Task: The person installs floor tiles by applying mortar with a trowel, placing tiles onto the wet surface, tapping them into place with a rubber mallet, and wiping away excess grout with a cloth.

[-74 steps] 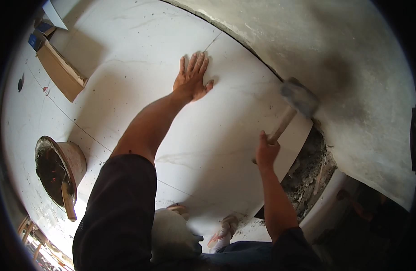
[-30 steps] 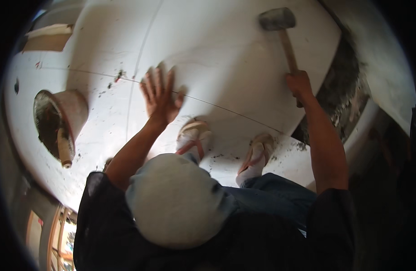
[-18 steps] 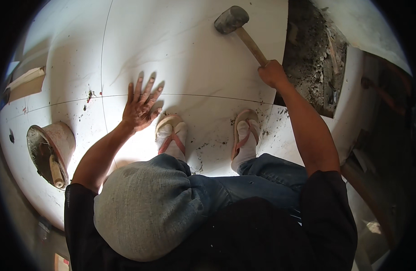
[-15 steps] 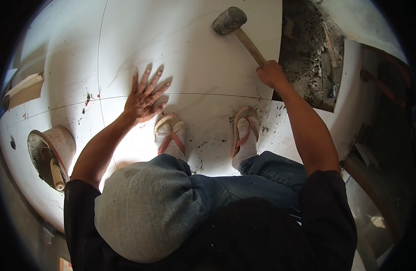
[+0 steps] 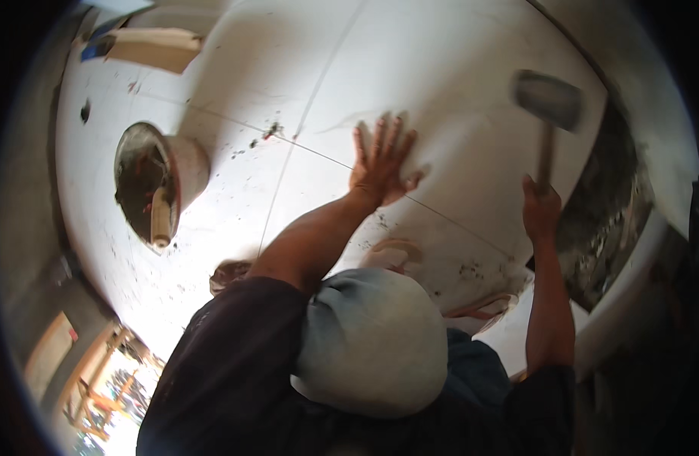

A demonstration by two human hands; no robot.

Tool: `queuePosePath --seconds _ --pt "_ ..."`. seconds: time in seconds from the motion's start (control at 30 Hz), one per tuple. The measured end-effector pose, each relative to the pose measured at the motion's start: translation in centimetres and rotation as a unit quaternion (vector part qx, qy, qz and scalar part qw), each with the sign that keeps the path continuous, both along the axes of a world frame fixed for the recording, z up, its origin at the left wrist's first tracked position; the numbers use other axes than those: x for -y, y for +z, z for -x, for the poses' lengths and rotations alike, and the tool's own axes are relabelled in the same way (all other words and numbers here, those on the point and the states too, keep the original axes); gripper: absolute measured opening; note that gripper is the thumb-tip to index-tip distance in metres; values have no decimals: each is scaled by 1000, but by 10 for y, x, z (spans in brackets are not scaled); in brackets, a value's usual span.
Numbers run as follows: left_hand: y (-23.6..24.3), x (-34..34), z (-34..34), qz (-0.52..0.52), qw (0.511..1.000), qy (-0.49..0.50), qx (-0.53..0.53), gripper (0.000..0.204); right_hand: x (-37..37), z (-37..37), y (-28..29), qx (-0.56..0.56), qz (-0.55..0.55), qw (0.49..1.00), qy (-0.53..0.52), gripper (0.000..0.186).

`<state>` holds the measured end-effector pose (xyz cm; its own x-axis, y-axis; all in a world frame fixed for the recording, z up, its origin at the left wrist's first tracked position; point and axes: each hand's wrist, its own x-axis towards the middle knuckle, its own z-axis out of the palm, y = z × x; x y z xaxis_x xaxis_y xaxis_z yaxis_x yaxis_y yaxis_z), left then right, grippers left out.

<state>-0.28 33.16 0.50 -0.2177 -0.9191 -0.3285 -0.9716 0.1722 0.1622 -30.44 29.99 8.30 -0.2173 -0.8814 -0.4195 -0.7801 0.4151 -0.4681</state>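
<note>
The left hand (image 5: 381, 161) lies flat on a large white floor tile (image 5: 471, 114), palm down, fingers spread and pointing away from the person. The right hand (image 5: 541, 211) is closed around the wooden handle of a rubber mallet (image 5: 548, 100). The mallet head is blurred and sits above the far right part of the same tile, well apart from the left hand; whether it touches the tile cannot be told.

Just right of the mallet, the tile edge borders a strip of dark, rough mortar bed (image 5: 608, 220). Thin grout joints divide the tiled floor, with dark specks scattered near the joint to the left of the left hand.

Further left, a mortar-soiled bucket (image 5: 161, 182) stands on the tiles with a trowel handle (image 5: 161, 216) resting inside it.

The person's bent knee in pale fabric (image 5: 368, 342) fills the lower centre and hides part of the sandalled feet (image 5: 395, 252).
</note>
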Motion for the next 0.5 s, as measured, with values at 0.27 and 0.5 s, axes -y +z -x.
queuePosePath --seconds 0.27,0.5 --pt "-1 0 3 -11 999 -2 -52 76 -12 9 -27 18 -1 999 -36 33" --pt "2 10 1 9 990 -132 -51 67 -27 22 -16 -51 41 998 -16 37"
